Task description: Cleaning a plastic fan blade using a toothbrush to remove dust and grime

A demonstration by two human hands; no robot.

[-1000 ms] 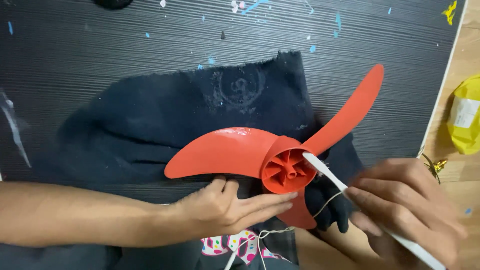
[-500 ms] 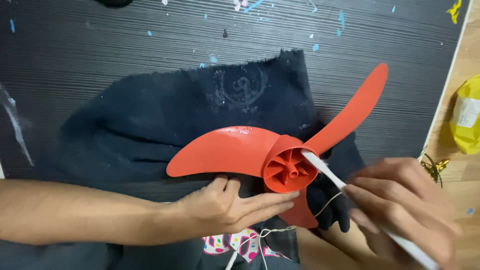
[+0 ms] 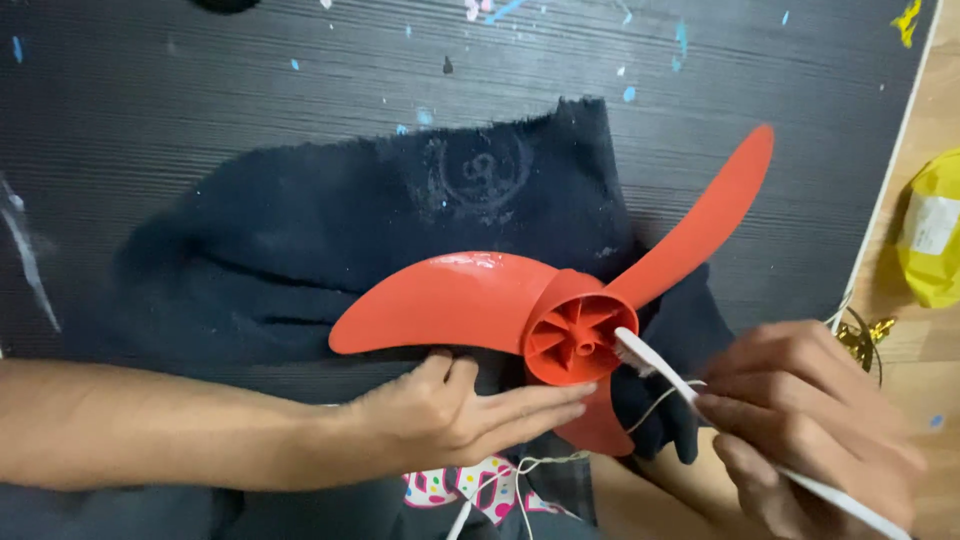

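Note:
A red three-bladed fan propeller (image 3: 470, 300) lies on a dark cloth (image 3: 330, 220), its hollow hub (image 3: 575, 340) facing up. My left hand (image 3: 460, 415) rests flat against the hub's near side, fingers stretched toward the lower blade, steadying it. My right hand (image 3: 810, 420) grips a white toothbrush (image 3: 670, 375) by its handle. The brush head sits at the hub's right rim, just outside the ribbed hollow.
The cloth lies on a black ribbed mat (image 3: 200, 90) flecked with blue and white paint. A wooden floor strip on the right holds a yellow packet (image 3: 930, 240) and a small gold object (image 3: 862, 340). A thin white string (image 3: 540, 465) trails near the front edge.
The toothbrush head has slid out of the hub's inside to its right rim, with my right hand dropping slightly lower. My left hand and the propeller have stayed put.

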